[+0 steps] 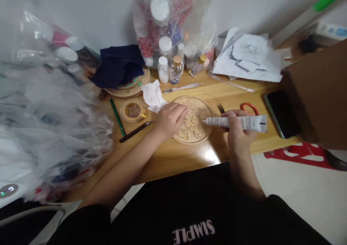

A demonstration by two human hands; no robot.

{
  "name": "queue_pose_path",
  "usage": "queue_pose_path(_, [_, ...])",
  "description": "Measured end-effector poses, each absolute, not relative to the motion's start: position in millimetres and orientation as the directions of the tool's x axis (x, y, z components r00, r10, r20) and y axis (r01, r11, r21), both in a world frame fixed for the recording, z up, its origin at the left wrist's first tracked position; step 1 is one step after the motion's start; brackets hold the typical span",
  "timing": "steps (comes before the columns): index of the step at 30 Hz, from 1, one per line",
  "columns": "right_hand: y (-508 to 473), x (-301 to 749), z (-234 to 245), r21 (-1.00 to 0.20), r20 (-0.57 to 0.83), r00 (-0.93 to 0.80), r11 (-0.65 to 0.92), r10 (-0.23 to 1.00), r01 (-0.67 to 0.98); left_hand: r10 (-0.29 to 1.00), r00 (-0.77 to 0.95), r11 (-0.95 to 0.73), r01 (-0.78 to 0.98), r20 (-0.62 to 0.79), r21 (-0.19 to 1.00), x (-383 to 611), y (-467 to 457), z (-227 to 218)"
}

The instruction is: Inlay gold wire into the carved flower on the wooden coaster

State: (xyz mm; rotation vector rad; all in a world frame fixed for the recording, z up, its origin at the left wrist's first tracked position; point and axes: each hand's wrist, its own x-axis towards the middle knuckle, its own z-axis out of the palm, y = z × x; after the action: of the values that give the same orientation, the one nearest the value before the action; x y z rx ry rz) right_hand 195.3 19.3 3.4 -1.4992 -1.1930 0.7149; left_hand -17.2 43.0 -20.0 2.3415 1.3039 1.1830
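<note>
My right hand (240, 132) is wrapped round a white squeeze tube (251, 123), which lies nearly level with its narrow nozzle pointing left. The nozzle tip is over the right part of a round wooden board (177, 139) bearing a raised gold-line design. At the board's left side rests my left hand (172, 118), its fingers bent and pressed together; whatever they pinch is hidden. A thin gold wire (200, 94) arcs just beyond the board's far edge. Close to my right fingers lie dark-tipped tweezers (221, 107) and red-handled scissors (249, 107), both partly covered.
Left of the board are a spool of gold wire (133, 110), a crumpled tissue (153, 96), a dark pen-like tool (135, 132) and a green pencil (117, 116). Small bottles (175, 70) stand behind. A phone (282, 113) and cardboard box (320, 96) are right; plastic bags (54, 129) crowd the left.
</note>
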Motion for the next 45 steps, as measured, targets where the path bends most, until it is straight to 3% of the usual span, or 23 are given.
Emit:
queue_pose_path(25, [18.1,195.2,-1.0,-0.921,0.158,0.314,0.026,0.936,0.388,0.800,0.300,-0.578,0.619,0.520,0.532,-17.9,42.7,-20.0])
queue_pose_path(45, [16.5,196.5,-0.4,-0.933,0.192,0.342,0.063,0.920,0.353,0.801,0.293,-0.575,0.620,0.522,0.535,-17.6,43.1,-20.5])
